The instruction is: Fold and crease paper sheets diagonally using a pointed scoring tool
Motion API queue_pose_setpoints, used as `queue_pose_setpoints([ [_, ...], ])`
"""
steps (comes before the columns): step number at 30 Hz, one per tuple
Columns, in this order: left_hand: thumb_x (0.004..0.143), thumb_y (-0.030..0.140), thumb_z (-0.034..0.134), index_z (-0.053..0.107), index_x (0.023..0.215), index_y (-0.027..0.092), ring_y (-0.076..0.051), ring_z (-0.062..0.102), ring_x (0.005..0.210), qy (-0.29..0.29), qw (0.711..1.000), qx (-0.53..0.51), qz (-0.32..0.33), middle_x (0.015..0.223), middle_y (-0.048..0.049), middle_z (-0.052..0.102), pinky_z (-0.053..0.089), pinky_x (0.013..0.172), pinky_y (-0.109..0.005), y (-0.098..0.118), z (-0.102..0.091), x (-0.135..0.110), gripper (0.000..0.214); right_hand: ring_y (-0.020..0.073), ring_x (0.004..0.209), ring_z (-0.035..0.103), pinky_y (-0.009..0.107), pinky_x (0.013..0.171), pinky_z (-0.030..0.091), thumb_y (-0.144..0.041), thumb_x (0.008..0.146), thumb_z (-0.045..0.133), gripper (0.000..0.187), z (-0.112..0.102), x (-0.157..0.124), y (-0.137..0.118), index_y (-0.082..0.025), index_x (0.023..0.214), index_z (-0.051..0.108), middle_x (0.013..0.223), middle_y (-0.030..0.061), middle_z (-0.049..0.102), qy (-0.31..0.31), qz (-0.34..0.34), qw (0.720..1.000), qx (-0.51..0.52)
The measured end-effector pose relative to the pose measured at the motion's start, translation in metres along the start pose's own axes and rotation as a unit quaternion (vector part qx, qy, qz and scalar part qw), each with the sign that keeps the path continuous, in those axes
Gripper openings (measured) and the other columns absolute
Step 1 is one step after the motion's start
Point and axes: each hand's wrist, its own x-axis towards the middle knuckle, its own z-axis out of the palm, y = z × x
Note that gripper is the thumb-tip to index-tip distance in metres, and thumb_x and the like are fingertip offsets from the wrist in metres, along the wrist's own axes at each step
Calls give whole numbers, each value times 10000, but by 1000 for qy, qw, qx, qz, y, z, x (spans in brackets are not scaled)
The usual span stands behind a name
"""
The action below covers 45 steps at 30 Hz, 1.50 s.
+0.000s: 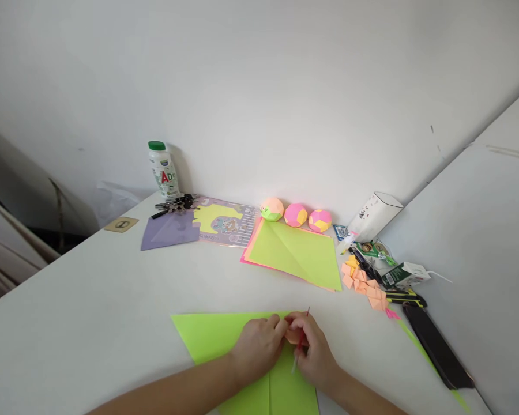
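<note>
A bright green paper sheet (207,334) lies on the white table (90,311) right in front of me. My left hand (257,349) rests on the sheet with its fingers curled, pinching a small orange paper piece (293,336). My right hand (315,351) meets it from the right, fingers closed on the same orange piece and on a thin red pen (301,340) that runs across the hand. Both hands touch each other over the green sheet.
A stack of yellow-green and pink sheets (292,251) lies further back. Behind it sit three folded paper balls (296,214), a bottle (163,170), keys (175,203) and a booklet (225,222). Orange folded pieces (363,282), small boxes and a black case (436,346) crowd the right.
</note>
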Motion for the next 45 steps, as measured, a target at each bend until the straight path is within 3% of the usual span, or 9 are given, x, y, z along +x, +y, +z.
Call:
queue_pose_setpoints([
  [7, 793, 53, 450, 509, 762, 197, -144, 541, 547, 5, 1000, 4, 8, 674, 4, 535, 386, 493, -227, -10, 12, -1, 159, 208, 847, 536, 351, 697, 495, 47, 649, 371, 336, -8, -3, -2, -212, 806, 516, 846, 49, 547, -2, -109, 992, -67],
  [17, 807, 46, 374, 559, 870, 173, -143, 471, 509, 24, 999, 0, 21, 737, -37, 524, 398, 458, -247, -12, 12, -8, 233, 225, 895, 562, 388, 730, 516, 13, 761, 429, 315, -16, -1, 0, -227, 865, 604, 904, 65, 638, -2, -77, 988, -133],
  [22, 832, 68, 353, 535, 1031, 183, -165, 547, 659, 72, 994, 4, 82, 964, -93, 569, 428, 475, -242, -12, 10, -12, 293, 221, 911, 591, 377, 751, 538, -14, 818, 448, 351, -18, -1, 1, -227, 1026, 634, 984, 83, 673, -21, -96, 987, -127],
  [30, 803, 33, 361, 570, 924, 142, -180, 563, 662, 91, 990, 10, 106, 982, -121, 597, 452, 487, -271, -15, 12, -15, 265, 242, 879, 581, 405, 697, 539, -22, 819, 467, 321, -20, -2, 4, -219, 985, 658, 977, 95, 687, -18, -85, 981, -173],
  [38, 814, 30, 348, 582, 1007, 124, -195, 584, 691, 88, 989, 4, 117, 991, -138, 618, 504, 549, -306, -15, 10, -15, 317, 225, 802, 569, 389, 633, 539, 14, 814, 453, 422, -22, -5, 8, -227, 1108, 638, 1046, 92, 703, -1, -97, 976, -195],
  [45, 827, 20, 327, 588, 1014, 97, -197, 606, 714, 129, 984, -7, 119, 1005, -153, 625, 528, 555, -309, -16, 10, -15, 330, 232, 830, 586, 395, 651, 547, 14, 816, 461, 431, -22, -7, 11, -216, 1136, 635, 1079, 104, 697, 5, -98, 974, -203],
])
